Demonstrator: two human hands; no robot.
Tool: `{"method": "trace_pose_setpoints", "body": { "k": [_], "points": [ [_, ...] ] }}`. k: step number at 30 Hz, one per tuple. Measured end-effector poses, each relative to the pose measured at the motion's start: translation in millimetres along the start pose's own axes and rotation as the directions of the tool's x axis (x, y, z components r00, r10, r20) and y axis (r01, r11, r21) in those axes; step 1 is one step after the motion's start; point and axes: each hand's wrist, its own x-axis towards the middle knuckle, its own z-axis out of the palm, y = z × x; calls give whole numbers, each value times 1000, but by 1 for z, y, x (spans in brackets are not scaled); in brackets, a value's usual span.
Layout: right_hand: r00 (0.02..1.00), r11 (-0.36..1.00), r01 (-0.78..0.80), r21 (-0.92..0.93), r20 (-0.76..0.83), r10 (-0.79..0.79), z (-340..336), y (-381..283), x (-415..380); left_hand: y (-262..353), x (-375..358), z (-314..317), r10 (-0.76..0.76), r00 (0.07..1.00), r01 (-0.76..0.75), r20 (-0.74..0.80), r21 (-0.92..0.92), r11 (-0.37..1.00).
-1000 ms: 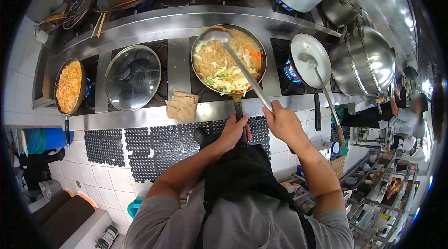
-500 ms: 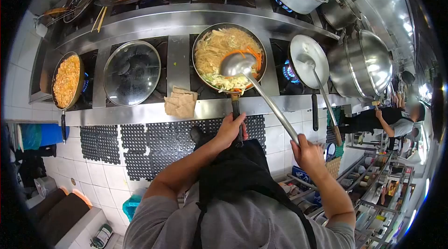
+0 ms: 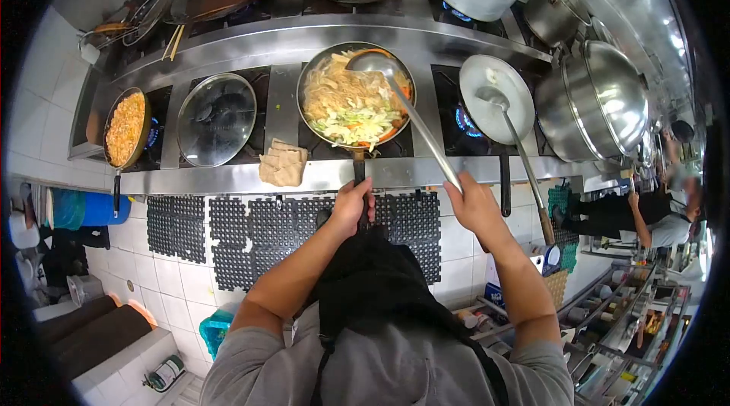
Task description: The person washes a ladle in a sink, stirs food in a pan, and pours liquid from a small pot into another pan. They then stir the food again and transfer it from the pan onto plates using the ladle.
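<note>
Left hand [image 3: 351, 204] clenched on pan [image 3: 355, 98] handle; right hand [image 3: 473, 204] fisted round ladle [image 3: 372, 62], bowl at 12 o'clock; drag toward 6, pan steady

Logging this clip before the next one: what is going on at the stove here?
A person stands at a long steel stove cooking noodles with vegetables in a frying pan. The left hand grips the pan's handle at the stove's front edge. The right hand holds a long ladle, its bowl at the far rim of the pan over the noodles. A lidded pan and a pan of orange rice sit to the left, and a folded cloth lies on the ledge.
</note>
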Motion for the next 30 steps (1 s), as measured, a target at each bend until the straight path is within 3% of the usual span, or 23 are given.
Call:
{"method": "trace_pose_setpoints", "body": {
  "k": [5,7,10,14,16,18,19,20,21,22,24,25,26,28,29,30],
  "points": [
    [987,989,-128,-75,85,134,4,-15,-59,1,0,-2,-4,1000,5,29,-17,1000],
    [963,969,-241,46,133,233,-5,-34,-77,-3,3,-8,14,995,-10,98,-45,999],
    [956,952,-289,102,73,282,3,-62,-60,-3,8,-12,-10,980,32,198,-110,993],
    [977,955,-215,-203,-51,209,20,-81,-2,4,7,-13,-101,974,137,204,-170,976],
    [978,941,-206,-269,-71,194,35,-74,7,-6,14,-18,-5,976,23,219,-78,997],
    [980,923,-197,-330,-88,178,42,-82,11,-5,14,-19,-16,983,25,182,-50,998],
    [837,832,-539,128,193,513,38,-99,8,-3,11,-21,26,983,-23,182,-18,1000],
    [584,412,-812,414,564,584,31,-115,7,-1,10,-24,72,981,-75,182,10,997],
    [479,35,-847,530,735,480,17,-134,10,9,4,-27,51,984,-57,168,31,998],
    [471,29,-851,524,738,484,22,-133,9,10,5,-36,41,985,-47,167,30,998],
    [488,-327,-802,499,864,123,31,-113,11,13,10,-51,40,977,-66,208,121,990],
    [576,-583,-695,420,811,-102,39,-103,14,17,9,-56,19,979,-44,204,117,992],
    [578,-579,-698,421,808,-109,38,-94,14,22,8,-59,28,979,-52,202,118,992],
    [628,-695,-634,339,750,-208,35,-89,16,30,4,-65,-29,982,-8,188,193,981],
    [614,-614,-676,408,772,-163,32,-87,16,31,4,-67,-26,979,-11,202,182,983],
    [619,-615,-674,409,768,-167,26,-91,15,33,2,-67,-23,979,-16,202,187,982]
  ]
}}
